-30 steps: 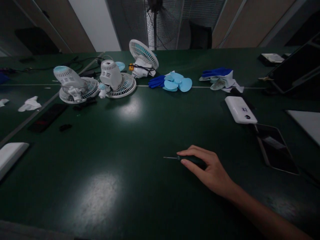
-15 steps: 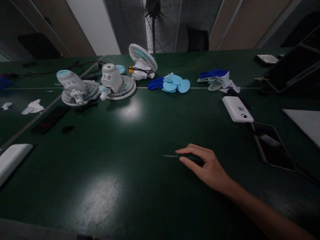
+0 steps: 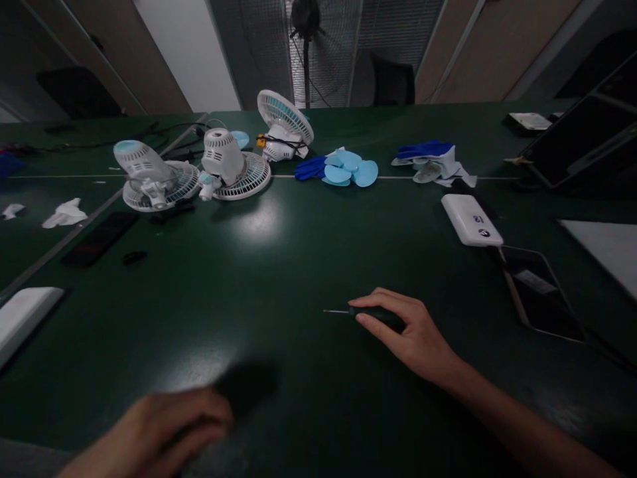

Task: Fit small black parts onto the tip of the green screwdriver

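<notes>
My right hand (image 3: 405,328) rests on the green table (image 3: 298,245), its thumb and fingers closed round the dark handle of a screwdriver (image 3: 336,311). The thin metal shaft points left and lies close to the tabletop. At the lower left, my left hand (image 3: 174,425) hangs over the near part of the table, slightly blurred, its fingers curled and pressed together. Whether anything is in it cannot be made out. A gap of bare tabletop separates this hand from the screwdriver.
Three small white fans (image 3: 231,169) stand at the back left. Behind the middle are light-blue fan blades (image 3: 351,167) and blue gloves (image 3: 309,167). On the right lie more gloves (image 3: 430,160), a white power bank (image 3: 472,219) and a phone (image 3: 542,292).
My left hand has come into view from the lower left, casting a shadow on the table. My right hand keeps its hold on the screwdriver in nearly the same place.
</notes>
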Demonstrator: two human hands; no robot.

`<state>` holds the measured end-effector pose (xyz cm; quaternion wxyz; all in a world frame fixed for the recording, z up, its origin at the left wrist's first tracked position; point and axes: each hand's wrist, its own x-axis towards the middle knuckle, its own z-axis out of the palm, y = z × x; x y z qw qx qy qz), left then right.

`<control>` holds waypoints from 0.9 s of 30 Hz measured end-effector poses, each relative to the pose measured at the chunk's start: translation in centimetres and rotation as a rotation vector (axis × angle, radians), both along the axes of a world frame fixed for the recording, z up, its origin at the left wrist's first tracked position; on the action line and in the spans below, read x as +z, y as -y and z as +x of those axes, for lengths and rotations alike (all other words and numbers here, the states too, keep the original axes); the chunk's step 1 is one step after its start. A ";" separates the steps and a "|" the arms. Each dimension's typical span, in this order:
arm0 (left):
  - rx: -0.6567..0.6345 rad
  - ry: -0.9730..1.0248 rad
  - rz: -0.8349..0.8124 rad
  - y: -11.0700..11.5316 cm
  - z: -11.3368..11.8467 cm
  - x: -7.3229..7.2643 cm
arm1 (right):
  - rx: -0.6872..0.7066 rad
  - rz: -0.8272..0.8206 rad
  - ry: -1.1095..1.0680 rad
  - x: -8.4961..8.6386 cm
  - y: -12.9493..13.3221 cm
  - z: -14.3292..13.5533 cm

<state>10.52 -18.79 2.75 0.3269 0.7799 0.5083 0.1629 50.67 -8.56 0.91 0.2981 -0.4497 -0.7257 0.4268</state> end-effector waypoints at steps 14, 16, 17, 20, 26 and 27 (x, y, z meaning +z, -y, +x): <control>0.605 -0.541 0.599 -14.8 -12.2 -1.8 | -0.007 0.018 0.008 -0.4 -0.2 0.0; 0.604 -0.549 0.508 -15.0 -12.9 -2.0 | -0.006 0.001 0.004 -0.4 -0.2 0.0; 0.604 -0.558 0.484 -15.0 -13.3 -2.2 | -0.007 -0.008 0.000 -0.4 -0.2 0.0; 0.609 -0.564 0.525 -15.2 -14.3 -2.9 | -0.004 -0.032 -0.002 -0.3 -0.2 0.0; 0.603 -0.531 0.504 -15.4 -13.6 -3.2 | -0.005 -0.027 -0.010 -0.3 -0.2 -0.1; 0.577 -0.526 0.489 -15.3 -12.6 -3.1 | -0.008 -0.026 -0.009 -0.3 -0.2 -0.1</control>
